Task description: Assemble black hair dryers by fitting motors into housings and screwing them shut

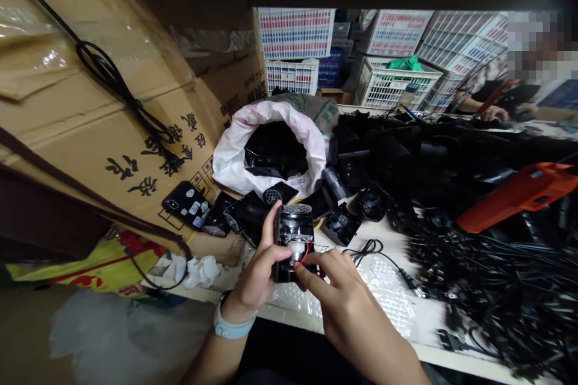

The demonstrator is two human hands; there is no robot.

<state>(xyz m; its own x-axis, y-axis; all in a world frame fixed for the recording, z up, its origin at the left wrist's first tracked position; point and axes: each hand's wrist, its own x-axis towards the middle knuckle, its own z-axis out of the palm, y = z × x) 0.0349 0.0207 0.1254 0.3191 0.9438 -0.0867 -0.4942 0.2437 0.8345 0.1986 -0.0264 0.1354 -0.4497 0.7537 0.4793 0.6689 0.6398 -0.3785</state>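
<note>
My left hand (257, 267), with a pale blue band (232, 326) on its wrist, grips an opened black plastic appliance housing (293, 252) with a small motor inside. A thin red wire (304, 254) loops from the housing. My right hand (345, 307) reaches across from the lower right, its fingertips pinching at the red wire against the housing. A black power cord (379, 258) lies on bubble wrap (383, 292) to the right of my hands. Other black plastic housings (341, 224) lie just beyond the hands.
A white sack (235, 156) of black parts stands beyond, beside a large cardboard box (112, 126) with a phone (185, 204) against it. Tangled black cords (497, 289) and an orange tool (519, 195) lie right. White crates (293, 33) stack behind; a co-worker's hand (494, 112) shows far right.
</note>
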